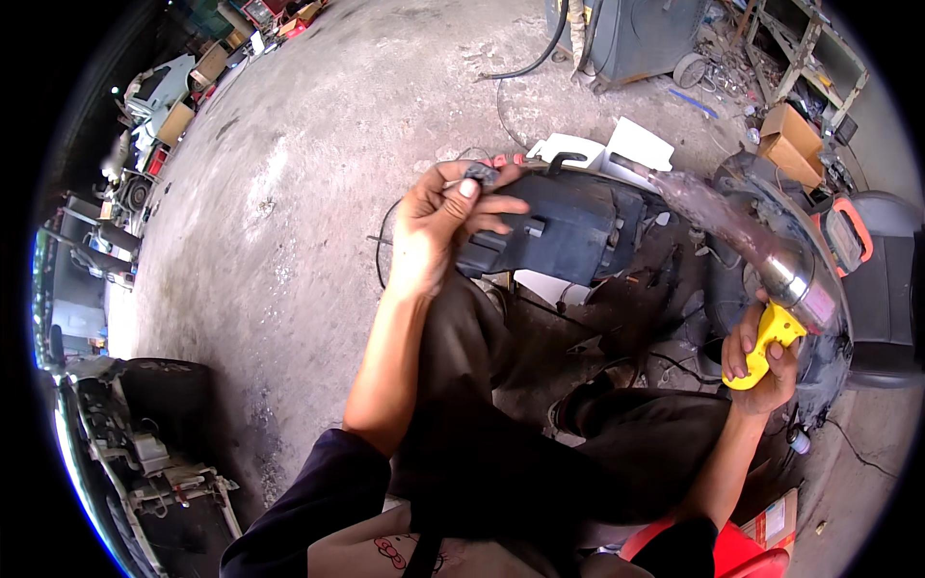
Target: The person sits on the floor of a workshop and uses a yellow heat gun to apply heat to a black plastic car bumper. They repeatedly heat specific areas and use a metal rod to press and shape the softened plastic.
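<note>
Hands: the left hand [448,217] pinches a small dark piece [480,173] between thumb and forefinger, remaining fingers loosely spread, near the black plastic part [568,222]; the right hand [766,371] is wrapped around the yellow handle [777,332] of a metal-barrelled tool [802,292] at the right. The piece appears light and stiff; grip its edges. The tool is likely rigid and front-heavy; hold the handle only.

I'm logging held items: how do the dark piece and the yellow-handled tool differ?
The dark piece is small; the tool is long. The piece looks dark grey; the tool has a yellow handle and shiny metal barrel. The left hand pinches the piece; the right hand grips the tool's handle. Both are held.
</note>
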